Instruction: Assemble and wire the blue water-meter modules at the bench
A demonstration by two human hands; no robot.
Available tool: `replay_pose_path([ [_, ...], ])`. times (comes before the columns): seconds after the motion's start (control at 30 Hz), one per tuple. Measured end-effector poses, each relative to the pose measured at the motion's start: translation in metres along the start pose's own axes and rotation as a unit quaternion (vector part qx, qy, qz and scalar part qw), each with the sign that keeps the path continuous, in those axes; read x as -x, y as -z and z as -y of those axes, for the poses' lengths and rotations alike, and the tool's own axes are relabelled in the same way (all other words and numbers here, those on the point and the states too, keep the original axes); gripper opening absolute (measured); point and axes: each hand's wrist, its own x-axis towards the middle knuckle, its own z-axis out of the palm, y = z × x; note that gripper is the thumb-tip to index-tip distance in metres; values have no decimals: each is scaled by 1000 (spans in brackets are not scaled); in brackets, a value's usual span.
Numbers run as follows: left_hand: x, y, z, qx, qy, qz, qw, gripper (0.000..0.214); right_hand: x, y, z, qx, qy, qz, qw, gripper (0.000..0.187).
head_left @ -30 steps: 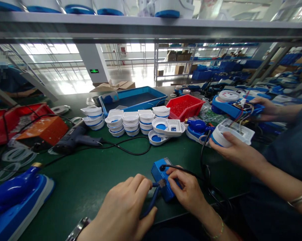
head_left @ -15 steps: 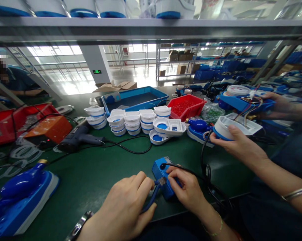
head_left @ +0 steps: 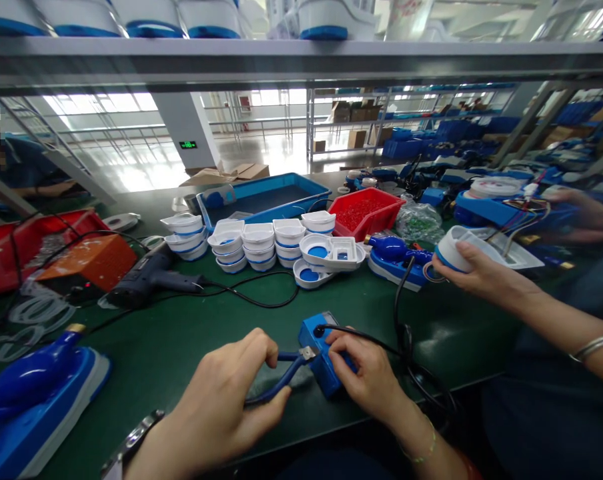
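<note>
Green lit sign (head_left: 187, 143) on the far pillar (head_left: 189, 127), characters too small to read

My left hand (head_left: 226, 400) is sitting near the front edge of the table (head_left: 181, 347), and my right hand (head_left: 366, 380) is sitting just to its right. The pliers (head_left: 281, 380) are lying between them, touching the little box (head_left: 321, 353) under my right hand. Stacks of cups (head_left: 256, 243) are standing behind, in the middle. The heat gun (head_left: 151, 277) is lying to their left. Another person's hand (head_left: 476, 273) is reaching in from the right.
</note>
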Motion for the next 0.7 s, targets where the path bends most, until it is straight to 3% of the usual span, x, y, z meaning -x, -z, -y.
replay_pose_path([
  [0.13, 6, -6, 0, -13, -1, 15, 1000, 12, 0, 0, 1, -5, -1, 2, 1000, 16],
  [0.4, 5, -23, -7, -54, -20, -8, 998, 8, 1, 0, -1, 8, 2, 11, 1000, 15],
  [0.7, 7, -27, -15, -121, -72, -88, 986, 9, -3, 0, 0, -13, -14, 13, 1000, 19],
])
